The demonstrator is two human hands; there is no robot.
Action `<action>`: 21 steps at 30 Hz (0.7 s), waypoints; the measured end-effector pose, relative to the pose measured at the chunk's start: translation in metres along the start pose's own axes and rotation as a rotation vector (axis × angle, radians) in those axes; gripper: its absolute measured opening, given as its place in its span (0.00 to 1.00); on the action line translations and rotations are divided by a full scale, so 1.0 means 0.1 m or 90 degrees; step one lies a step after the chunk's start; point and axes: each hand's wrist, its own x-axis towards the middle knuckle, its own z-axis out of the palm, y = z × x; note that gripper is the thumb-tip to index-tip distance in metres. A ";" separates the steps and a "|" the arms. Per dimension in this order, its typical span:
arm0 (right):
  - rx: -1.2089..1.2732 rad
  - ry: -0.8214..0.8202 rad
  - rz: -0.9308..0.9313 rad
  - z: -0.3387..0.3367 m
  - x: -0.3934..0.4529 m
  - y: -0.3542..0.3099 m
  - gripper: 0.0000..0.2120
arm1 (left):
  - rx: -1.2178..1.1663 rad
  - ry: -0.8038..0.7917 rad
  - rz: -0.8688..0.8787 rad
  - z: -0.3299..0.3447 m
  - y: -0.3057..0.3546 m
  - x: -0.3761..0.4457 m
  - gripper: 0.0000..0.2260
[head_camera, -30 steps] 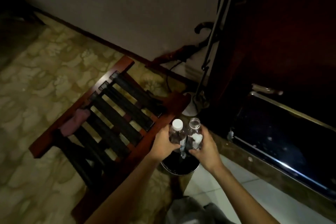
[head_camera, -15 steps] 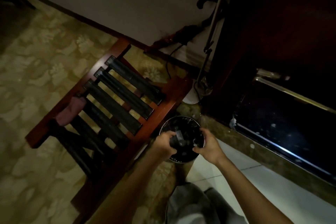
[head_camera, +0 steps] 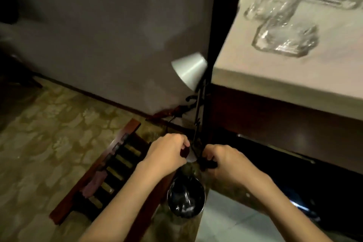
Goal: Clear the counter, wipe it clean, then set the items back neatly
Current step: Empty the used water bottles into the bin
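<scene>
Now that the bottles have dropped into the bin, both hands, curled and empty, rise toward the upper-right counter to clear more.

Two hands are in view. One counter carries what look like three clear glass pieces, though blur makes the count unsure. One lamp, one wooden rack, one lined bin.

Both hands loosely curled, left hand, right hand, forearms extended
</scene>
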 end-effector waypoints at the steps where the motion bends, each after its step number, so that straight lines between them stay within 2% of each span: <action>1: -0.010 0.021 -0.007 -0.22 -0.13 -0.08 0.18 | 0.016 0.014 0.021 -0.21 0.13 -0.07 0.18; 10: -0.083 0.174 0.067 -1.59 -1.15 -0.27 0.18 | 0.125 0.039 0.188 -1.40 1.10 -0.29 0.17; 21: -0.086 0.240 0.167 -2.54 -1.68 0.43 0.16 | 0.183 0.099 0.311 -1.88 2.26 0.20 0.18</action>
